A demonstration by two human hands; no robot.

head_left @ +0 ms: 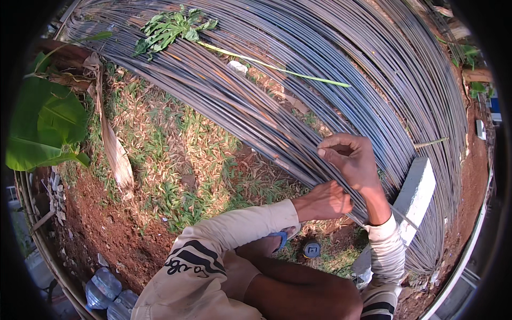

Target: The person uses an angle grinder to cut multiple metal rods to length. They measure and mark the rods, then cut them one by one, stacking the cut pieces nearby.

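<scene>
A bundle of thin steel rods (pixel 256 114) runs from the far left down to both my hands. My left hand (pixel 326 201) is closed in a fist against the near side of the bundle, close to its end. What is inside its fingers, if anything, is hidden. Just above it, my right hand (pixel 352 158) reaches over the rods, its thumb and forefinger curled together at the bundle's far edge. I cannot make out whether anything thin is pinched there. Some rods pass between the two hands.
More steel rods (pixel 373 58) curve across the far side and right. A leafy stalk (pixel 277 69) lies on them. A pale block (pixel 413 197) stands right of my hands. A small round blue-topped object (pixel 312 249) sits near my foot. Clear plastic bottles (pixel 106 288) lie at lower left.
</scene>
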